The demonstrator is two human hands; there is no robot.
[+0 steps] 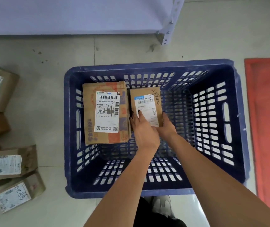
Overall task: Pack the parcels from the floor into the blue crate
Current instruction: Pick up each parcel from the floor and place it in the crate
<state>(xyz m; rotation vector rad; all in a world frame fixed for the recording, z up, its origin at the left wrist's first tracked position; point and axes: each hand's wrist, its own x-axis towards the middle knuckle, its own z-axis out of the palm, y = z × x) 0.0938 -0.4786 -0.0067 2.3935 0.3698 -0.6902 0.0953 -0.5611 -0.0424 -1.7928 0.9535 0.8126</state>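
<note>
Floor parcels [4,163]: at least 4 brown cardboard boxes with white shipping labels, lying on the tiled floor [49,104] well to the left of the grip, outside the crate; 1 at the near end carries handwritten digits on its label.

Blue crate [155,192]: slotted plastic walls and base, standing on the floor, open at the top.

Large parcel [105,112]: brown box with orange and purple print and a tall white barcode label, lying flat in the crate's far left part, just left of the grip and touching or nearly touching the small parcel (the seam between them is too tight to judge).

Small parcel [145,104]: brown box with a white label and a blue strip, handwritten marks at its far right corner, inside the crate beside the large parcel. Whether it rests on the crate base cannot be told.

Left hand [144,128]: grip on the small parcel's near left side, 1 finger stretched across the label, the others down at the left edge.

Right hand [166,126]: grip curled round the small parcel's near right corner.

Right of the grip: bare crate interior, then a red mat [268,128] on the floor outside the crate.

Beyond the grip: a pale shelf unit [168,30] with a perforated metal post.
</note>
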